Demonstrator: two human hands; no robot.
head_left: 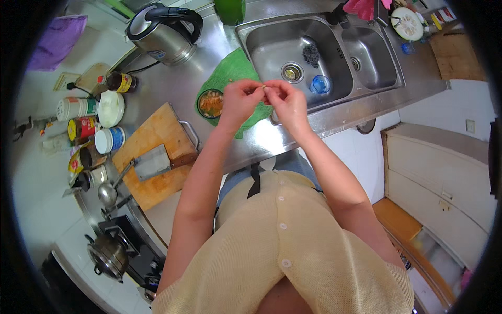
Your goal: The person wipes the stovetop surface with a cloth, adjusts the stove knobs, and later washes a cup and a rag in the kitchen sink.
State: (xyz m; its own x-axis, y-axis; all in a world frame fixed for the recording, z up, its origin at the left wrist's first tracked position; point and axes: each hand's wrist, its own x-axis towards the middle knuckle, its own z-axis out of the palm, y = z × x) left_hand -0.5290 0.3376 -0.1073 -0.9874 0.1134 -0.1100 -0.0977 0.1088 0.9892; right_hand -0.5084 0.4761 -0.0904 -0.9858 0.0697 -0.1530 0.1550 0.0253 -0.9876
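Observation:
My left hand (242, 99) and my right hand (287, 103) meet above a green cloth, fingertips together. Between them is a small pale piece (264, 87), too small to name for sure; both hands pinch it. Just left of my left hand, a round bowl (211, 104) with orange pulp and pale seeds in liquid rests on the green cloth (235, 68). A small pale bit lies on the cloth above my left hand. The cloth reaches to the edge of the steel sink (270, 43).
The sink holds a blue cup (320, 84) and a steel wool scourer (311, 55). To the left, a cleaver (153, 163) lies on a wooden cutting board (157, 137). An electric kettle (166, 35) stands at the back left, several jars and bottles along the wall.

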